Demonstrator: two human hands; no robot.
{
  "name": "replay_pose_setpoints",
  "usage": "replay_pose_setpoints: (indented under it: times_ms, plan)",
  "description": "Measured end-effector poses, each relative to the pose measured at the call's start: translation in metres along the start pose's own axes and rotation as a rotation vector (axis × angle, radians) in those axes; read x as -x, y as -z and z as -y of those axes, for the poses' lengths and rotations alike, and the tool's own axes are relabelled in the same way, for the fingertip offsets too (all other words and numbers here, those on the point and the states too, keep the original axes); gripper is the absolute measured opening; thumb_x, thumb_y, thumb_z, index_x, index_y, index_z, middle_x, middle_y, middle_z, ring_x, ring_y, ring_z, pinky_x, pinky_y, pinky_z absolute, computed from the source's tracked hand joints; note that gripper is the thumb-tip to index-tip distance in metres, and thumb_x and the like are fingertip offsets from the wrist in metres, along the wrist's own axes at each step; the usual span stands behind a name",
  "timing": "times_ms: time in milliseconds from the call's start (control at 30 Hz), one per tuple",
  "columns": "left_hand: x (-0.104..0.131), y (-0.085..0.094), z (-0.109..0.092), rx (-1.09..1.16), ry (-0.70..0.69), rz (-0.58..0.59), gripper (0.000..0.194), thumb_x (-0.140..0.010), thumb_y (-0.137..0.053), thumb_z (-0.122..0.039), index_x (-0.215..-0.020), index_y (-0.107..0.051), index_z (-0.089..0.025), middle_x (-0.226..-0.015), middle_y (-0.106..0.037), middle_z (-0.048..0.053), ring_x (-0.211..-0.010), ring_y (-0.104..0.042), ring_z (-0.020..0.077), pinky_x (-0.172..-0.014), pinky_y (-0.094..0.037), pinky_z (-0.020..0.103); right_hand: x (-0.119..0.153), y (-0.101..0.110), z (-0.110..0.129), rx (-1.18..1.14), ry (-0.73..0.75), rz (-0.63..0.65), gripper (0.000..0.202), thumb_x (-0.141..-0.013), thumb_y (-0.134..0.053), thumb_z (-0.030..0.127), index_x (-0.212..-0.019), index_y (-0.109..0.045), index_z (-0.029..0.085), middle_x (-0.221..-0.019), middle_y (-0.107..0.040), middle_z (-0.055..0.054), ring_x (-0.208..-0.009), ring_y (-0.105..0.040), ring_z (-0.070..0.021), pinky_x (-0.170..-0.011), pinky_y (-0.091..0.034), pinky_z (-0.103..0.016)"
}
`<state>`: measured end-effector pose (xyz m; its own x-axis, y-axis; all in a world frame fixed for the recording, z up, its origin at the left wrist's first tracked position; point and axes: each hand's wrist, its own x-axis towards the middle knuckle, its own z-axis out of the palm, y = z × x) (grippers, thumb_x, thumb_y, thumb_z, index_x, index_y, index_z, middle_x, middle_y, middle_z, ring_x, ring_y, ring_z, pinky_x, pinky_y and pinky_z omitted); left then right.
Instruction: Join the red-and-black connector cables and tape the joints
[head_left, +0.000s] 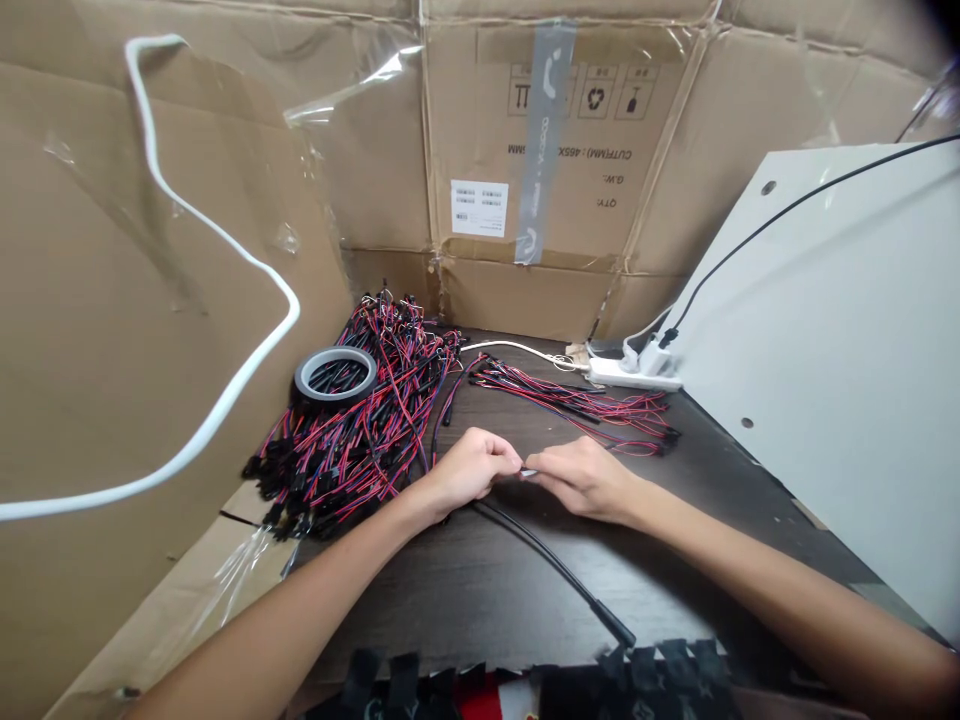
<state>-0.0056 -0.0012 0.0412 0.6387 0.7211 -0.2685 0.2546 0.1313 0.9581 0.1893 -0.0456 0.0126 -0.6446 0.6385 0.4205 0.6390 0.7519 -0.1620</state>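
Note:
My left hand [474, 468] is closed over the dark table, its thumb and fingertips pinched on something too small to make out. Close beside it, my right hand [583, 478] is closed too, with a small whitish piece [529, 472] at its fingertips. The fingertips of both hands nearly meet. A black cable [551, 562] runs from beneath my left hand toward the front edge and ends in a thicker black tip. To the left lies a big heap of red, blue and black wires [390, 400], with a roll of grey tape [335, 375] on it.
A smaller wire bundle [585, 400] lies behind my right hand. Farther back is a white power strip [634, 375] with plugs. Cardboard walls [382, 160] stand left and behind; a white panel [840, 330] stands right. Black tape pieces [405, 685] line the front edge.

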Motion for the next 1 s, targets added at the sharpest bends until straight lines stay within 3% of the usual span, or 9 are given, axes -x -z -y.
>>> replay_pose_setpoints:
  times_ms: [100, 267, 433, 633, 833, 1000]
  plan:
    - [-0.001, -0.001, 0.001, -0.088, -0.102, -0.018, 0.018, -0.066, -0.058, -0.028, -0.065, -0.063, -0.011, -0.046, -0.041, -0.005, -0.041, -0.027, 0.0046, -0.043, -0.018, 0.022, -0.002, 0.002, 0.001, -0.174, -0.117, -0.015, 0.029, -0.097, -0.039, 0.029, -0.087, -0.063, 0.015, -0.065, -0.058, -0.002, -0.056, -0.047, -0.0097, -0.057, -0.030, -0.024]
    - [-0.002, -0.001, 0.006, -0.316, -0.307, -0.111, 0.020, -0.073, -0.054, -0.024, -0.067, -0.066, -0.009, -0.059, -0.058, 0.001, -0.057, -0.045, 0.0092, -0.056, -0.033, 0.022, -0.007, 0.006, 0.003, -0.399, -0.359, 0.004, 0.032, -0.093, -0.046, 0.036, -0.075, -0.062, 0.015, -0.055, -0.043, 0.004, -0.052, -0.036, -0.0075, -0.054, -0.027, -0.022]
    - [0.001, -0.004, 0.008, -0.486, -0.401, -0.174, 0.023, -0.078, -0.050, -0.022, -0.072, -0.069, -0.010, -0.060, -0.061, 0.001, -0.056, -0.046, 0.0092, -0.054, -0.033, 0.021, -0.013, 0.008, 0.001, -0.763, -0.588, 0.065, 0.031, -0.085, -0.053, 0.036, -0.064, -0.057, 0.014, -0.054, -0.043, 0.003, -0.051, -0.037, -0.0070, -0.050, -0.026, -0.022]
    - [0.007, -0.009, 0.005, -0.535, -0.436, -0.208, 0.018, -0.075, -0.052, -0.016, -0.075, -0.070, -0.011, -0.066, -0.067, 0.002, -0.054, -0.053, 0.0084, -0.053, -0.039, 0.018, -0.021, 0.012, -0.001, -1.076, -0.858, 0.198, 0.027, -0.076, -0.058, 0.037, -0.061, -0.052, 0.015, -0.041, -0.029, 0.009, -0.037, -0.018, -0.0038, -0.038, -0.010, -0.021]
    - [0.007, -0.008, 0.009, -0.620, -0.571, -0.289, 0.015, -0.073, -0.058, -0.011, -0.086, -0.062, -0.015, -0.053, -0.053, -0.006, -0.047, -0.047, 0.0064, -0.050, -0.038, 0.016, -0.019, 0.012, -0.003, -1.218, -0.870, 0.234, 0.033, -0.075, -0.065, 0.043, -0.066, -0.057, 0.013, -0.044, -0.028, 0.010, -0.038, -0.016, -0.0021, -0.037, -0.008, -0.019]
    - [0.007, -0.004, 0.009, -0.701, -0.677, -0.230, 0.012, -0.078, -0.059, -0.010, -0.083, -0.067, -0.016, -0.065, -0.064, -0.002, -0.054, -0.052, 0.0071, -0.055, -0.037, 0.017, -0.019, 0.014, -0.001, -1.328, -0.867, 0.249, 0.033, -0.071, -0.071, 0.041, -0.071, -0.052, 0.014, -0.049, -0.026, 0.011, -0.042, -0.013, -0.0016, -0.038, -0.006, -0.019]
